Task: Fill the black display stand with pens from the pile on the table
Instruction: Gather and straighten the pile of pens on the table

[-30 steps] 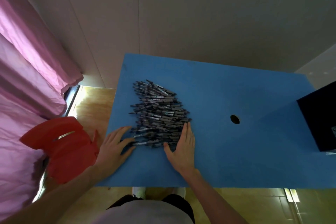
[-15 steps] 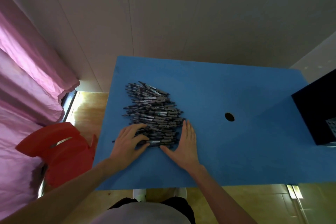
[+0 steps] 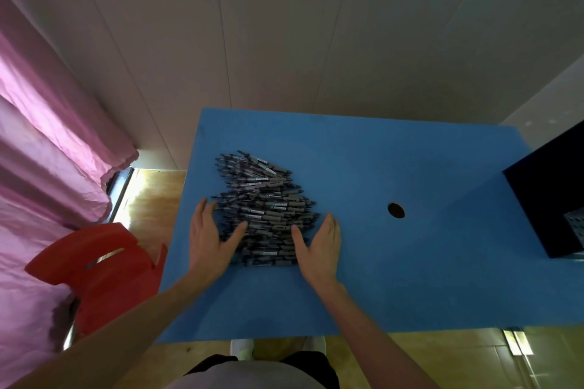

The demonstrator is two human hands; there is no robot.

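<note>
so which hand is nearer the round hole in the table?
Right. The right hand lies at the pen pile's right edge, on the side toward the hole; the left hand is across the pile, farther away.

Head camera looks steeply down, close above the blue table (image 3: 410, 278).

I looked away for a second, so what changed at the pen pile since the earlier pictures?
The left hand uncurled and now lies flat against the pile of pens, its thumb on them. The right hand turned onto its edge at the pile's right side. No pen is gripped. The pile and the black display stand stayed put.
</note>
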